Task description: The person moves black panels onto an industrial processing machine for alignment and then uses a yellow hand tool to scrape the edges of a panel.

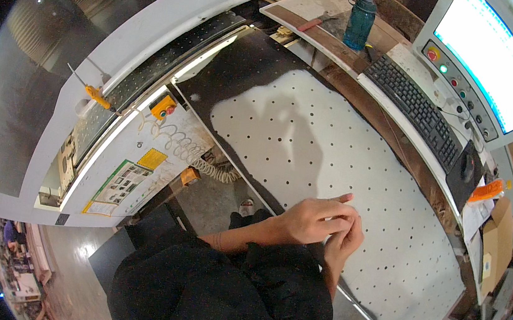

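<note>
My left hand [307,221] and my right hand [344,243] meet over the near edge of a pale, perforated table panel [333,146]. The fingers of both are curled and pressed together, with the left index finger and thumb lying over the right fingertips. Whatever lies between them, if anything, is hidden. Shadow from my body falls across the panel, whose far and left margins are dark.
A white machine with a yellow air gun [96,96], coiled hose [191,155] and emergency stop button [164,108] stands left. Along the right side are a keyboard [409,104], mouse [467,169], monitor [492,57], cardboard box [497,245], blue bottle [359,24] and red-handled pliers [313,23].
</note>
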`<state>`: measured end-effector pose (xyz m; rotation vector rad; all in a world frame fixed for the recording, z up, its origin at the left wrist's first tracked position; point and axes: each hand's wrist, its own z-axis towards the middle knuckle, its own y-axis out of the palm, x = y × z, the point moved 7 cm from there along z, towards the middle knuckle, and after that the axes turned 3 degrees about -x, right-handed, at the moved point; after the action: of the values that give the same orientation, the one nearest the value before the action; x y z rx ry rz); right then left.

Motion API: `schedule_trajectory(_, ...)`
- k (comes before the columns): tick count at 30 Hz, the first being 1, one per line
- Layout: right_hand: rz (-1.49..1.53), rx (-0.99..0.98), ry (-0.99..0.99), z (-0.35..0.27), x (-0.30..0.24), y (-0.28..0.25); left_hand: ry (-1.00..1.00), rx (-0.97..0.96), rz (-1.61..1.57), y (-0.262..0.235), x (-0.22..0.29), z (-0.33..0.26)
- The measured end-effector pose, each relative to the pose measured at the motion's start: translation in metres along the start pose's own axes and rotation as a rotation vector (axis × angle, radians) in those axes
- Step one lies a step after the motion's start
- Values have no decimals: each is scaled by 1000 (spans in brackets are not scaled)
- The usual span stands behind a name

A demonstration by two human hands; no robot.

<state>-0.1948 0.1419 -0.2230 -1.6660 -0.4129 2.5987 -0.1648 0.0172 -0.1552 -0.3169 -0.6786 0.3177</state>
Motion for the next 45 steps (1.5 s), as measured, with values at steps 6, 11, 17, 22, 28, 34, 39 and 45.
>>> schedule_trajectory(6,-24,-2,11,3,-2,2,-82,-12,16,1,-5,-2)
schedule_trajectory(11,-189,-89,-22,6,0,1,-132,38,73,-1,-6,-1)
schedule_trajectory(17,-135,-16,-29,3,2,3,-121,49,100,-1,-3,4)
schedule_trajectory(22,85,32,71,-2,11,3,-53,32,45,4,1,0)
schedule_trajectory(28,-61,-105,36,5,2,3,-222,76,92,1,-13,-5)
schedule_trajectory(34,16,-28,51,3,5,3,-109,21,81,-1,-2,5)
schedule_trajectory(39,-23,-99,20,0,13,2,-178,33,106,0,-4,-1)
schedule_trajectory(45,-37,-74,64,4,0,-2,-129,-16,75,3,-2,2)
